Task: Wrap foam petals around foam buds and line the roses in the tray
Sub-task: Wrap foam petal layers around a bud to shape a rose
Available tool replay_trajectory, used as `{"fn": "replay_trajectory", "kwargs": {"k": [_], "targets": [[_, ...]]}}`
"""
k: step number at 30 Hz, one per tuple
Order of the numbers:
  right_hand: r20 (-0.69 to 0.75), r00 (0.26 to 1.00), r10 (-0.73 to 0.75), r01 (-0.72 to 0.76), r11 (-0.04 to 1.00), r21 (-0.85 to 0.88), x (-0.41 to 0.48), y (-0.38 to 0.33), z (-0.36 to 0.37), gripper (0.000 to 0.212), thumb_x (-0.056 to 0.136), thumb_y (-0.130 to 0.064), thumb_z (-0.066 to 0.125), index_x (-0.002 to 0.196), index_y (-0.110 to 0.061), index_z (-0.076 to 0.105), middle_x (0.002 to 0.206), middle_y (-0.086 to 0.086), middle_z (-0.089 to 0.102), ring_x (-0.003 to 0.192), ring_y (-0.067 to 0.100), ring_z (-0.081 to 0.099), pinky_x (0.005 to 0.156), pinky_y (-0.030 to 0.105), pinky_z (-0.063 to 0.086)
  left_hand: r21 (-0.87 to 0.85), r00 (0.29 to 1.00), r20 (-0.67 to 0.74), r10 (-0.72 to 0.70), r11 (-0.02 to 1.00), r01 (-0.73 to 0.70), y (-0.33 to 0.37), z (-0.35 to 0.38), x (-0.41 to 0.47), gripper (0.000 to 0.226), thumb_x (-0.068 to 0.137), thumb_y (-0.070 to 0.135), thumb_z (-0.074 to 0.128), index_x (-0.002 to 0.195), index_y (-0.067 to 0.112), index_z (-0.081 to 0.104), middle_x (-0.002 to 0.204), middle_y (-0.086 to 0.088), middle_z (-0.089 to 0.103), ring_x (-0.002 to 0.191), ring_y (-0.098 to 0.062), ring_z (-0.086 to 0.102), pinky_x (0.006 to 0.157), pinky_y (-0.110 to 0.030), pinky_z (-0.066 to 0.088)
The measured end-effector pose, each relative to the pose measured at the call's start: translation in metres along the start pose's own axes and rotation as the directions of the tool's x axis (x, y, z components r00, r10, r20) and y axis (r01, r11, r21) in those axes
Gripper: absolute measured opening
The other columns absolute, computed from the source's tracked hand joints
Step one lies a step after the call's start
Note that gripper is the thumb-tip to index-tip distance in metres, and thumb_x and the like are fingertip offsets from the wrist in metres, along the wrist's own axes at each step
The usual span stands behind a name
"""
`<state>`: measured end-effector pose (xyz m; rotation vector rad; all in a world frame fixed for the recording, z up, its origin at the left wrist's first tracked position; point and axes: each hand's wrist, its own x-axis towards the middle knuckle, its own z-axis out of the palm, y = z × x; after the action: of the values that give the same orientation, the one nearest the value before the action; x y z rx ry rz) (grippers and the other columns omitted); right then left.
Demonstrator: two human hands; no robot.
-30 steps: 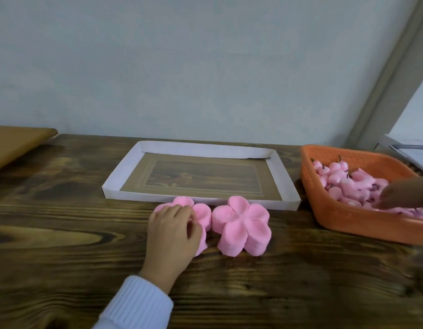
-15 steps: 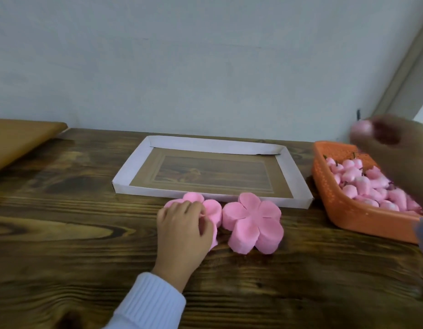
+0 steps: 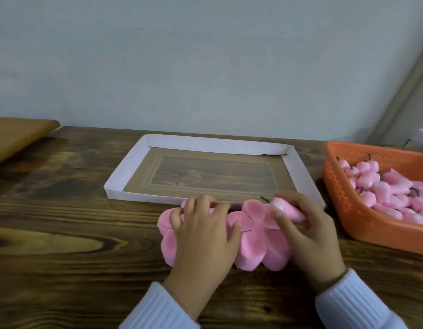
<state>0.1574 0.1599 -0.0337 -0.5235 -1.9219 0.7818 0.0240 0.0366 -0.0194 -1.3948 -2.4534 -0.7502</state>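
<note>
Before tray (image 3: pixel 125 172): 2 petal stacks (image 3: pixel 255 241); rt hand (image 3: pixel 310 233) w/ 1 bud (image 3: pixel 288 211)

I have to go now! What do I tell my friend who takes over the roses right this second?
Left hand rests on the left petal stack. Right hand pinches a foam bud above the right petal stack.
Tray behind the stacks holds no roses; orange basket at right holds more buds.
Done: one bud in hand. Left: wrap petals around it, line roses in the tray.
</note>
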Motion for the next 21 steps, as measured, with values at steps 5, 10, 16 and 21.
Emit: {"fn": "replay_trajectory", "kwargs": {"k": [5, 10, 16, 21], "targets": [[-0.083, 0.996, 0.032, -0.029, 0.999, 0.035, -0.0012, 0.0037, -0.0025, 0.02, 0.079, -0.039, 0.067, 0.094, -0.027, 0.061, 0.092, -0.016, 0.065, 0.084, 0.004, 0.064, 0.072, 0.01, 0.047, 0.074, 0.996, 0.091, 0.003, 0.997, -0.01, 0.0071, 0.0086, 0.008, 0.031, 0.09, 0.047, 0.036, 0.105, 0.037, 0.06, 0.11, 0.013, 0.044, 0.108, -0.013, 0.034, 0.087, -0.038, 0.017], [-0.09, 0.993, 0.072, -0.07, 0.997, 0.022, -0.0015, 0.0044, -0.0038, 0.023, 0.081, -0.022, 0.075, 0.091, -0.036, 0.06, 0.095, -0.021, 0.067, 0.086, -0.001, 0.064, 0.071, 0.007, 0.048, 0.014, 0.998, -0.003, 0.065, 0.998, -0.065, 0.0094, 0.0054, 0.0054, 0.011, 0.082, 0.034, 0.062, 0.089, 0.032, 0.07, 0.096, 0.011, 0.06, 0.095, -0.017, 0.054, 0.084, -0.041, 0.029], [-0.064, 0.989, 0.131, -0.126, 0.989, 0.078, -0.0021, 0.0076, -0.0044, 0.021, 0.076, -0.023, 0.077, 0.092, -0.03, 0.067, 0.093, -0.014, 0.07, 0.086, 0.005, 0.067, 0.072, 0.017, 0.054, -0.099, 0.99, -0.017, 0.137, 0.985, -0.138, 0.0094, 0.0022, 0.0046, 0.013, 0.073, 0.023, 0.073, 0.072, 0.028, 0.061, 0.075, 0.014, 0.059, 0.077, -0.014, 0.057, 0.074, -0.036, 0.037], [-0.111, 0.984, 0.137, -0.11, 0.969, 0.222, -0.0021, 0.0003, -0.0016, 0.02, 0.075, -0.039, 0.076, 0.092, -0.029, 0.07, 0.095, -0.005, 0.072, 0.086, 0.008, 0.068, 0.07, 0.016, 0.053, -0.573, 0.993, 0.082, 0.085, 0.819, -0.023, 0.0097, 0.0, 0.0085, 0.016, 0.091, 0.021, 0.057, 0.079, 0.024, 0.047, 0.073, 0.01, 0.06, 0.066, -0.006, 0.056, 0.06, -0.021, 0.045]]}}
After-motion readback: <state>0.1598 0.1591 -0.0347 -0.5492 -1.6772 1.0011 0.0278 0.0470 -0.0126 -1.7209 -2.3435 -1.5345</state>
